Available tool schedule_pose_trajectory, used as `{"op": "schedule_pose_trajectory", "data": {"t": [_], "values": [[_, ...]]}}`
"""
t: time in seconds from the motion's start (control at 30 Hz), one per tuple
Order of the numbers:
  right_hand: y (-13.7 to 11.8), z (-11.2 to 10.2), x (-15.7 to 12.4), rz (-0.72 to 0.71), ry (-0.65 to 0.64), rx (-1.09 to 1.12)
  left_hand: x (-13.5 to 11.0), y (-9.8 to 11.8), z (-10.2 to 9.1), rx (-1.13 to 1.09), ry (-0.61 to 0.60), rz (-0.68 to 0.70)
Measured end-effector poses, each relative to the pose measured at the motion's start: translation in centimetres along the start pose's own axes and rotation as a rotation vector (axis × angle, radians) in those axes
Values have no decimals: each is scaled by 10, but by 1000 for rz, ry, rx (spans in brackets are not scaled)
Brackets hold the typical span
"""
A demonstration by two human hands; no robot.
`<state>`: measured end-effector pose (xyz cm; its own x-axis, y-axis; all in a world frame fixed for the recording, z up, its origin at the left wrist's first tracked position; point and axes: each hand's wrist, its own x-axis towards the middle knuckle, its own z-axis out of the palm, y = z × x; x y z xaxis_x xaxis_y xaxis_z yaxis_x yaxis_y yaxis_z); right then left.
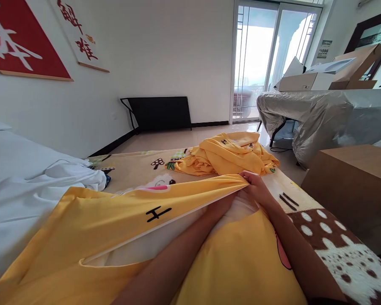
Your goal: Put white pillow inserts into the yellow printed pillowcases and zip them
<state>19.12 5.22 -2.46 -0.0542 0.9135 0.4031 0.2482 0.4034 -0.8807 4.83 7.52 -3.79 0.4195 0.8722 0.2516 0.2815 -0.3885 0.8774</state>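
A yellow pillowcase [120,212] with a black "H" print lies across the bed in front of me, with a white pillow [152,241] showing inside its opening. My right hand [255,186] is closed, pinching the far corner edge of the pillowcase. My left hand [222,205] reaches into the opening beside it; its fingers are hidden under the fabric, against the white pillow. Both forearms stretch over the yellow cloth.
A crumpled yellow cloth [225,156] lies farther along the patterned blanket [336,250]. White bedding [22,182] is at the left. A brown cardboard box [352,182] stands at the right, beyond it a covered table [324,114] with boxes.
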Motion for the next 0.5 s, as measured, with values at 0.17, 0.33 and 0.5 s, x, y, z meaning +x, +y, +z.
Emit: {"op": "schedule_pose_trajectory", "data": {"t": [0.17, 0.33, 0.5], "values": [[1, -1, 0, 14, -17, 3, -3, 0, -2, 31, -56, 65], [5, -2, 1, 15, -32, -3, -7, 1, -4, 80, 6, 38], [4, 1, 0, 15, -41, -34, 2, -2, 0, 215, 14, 67]]}}
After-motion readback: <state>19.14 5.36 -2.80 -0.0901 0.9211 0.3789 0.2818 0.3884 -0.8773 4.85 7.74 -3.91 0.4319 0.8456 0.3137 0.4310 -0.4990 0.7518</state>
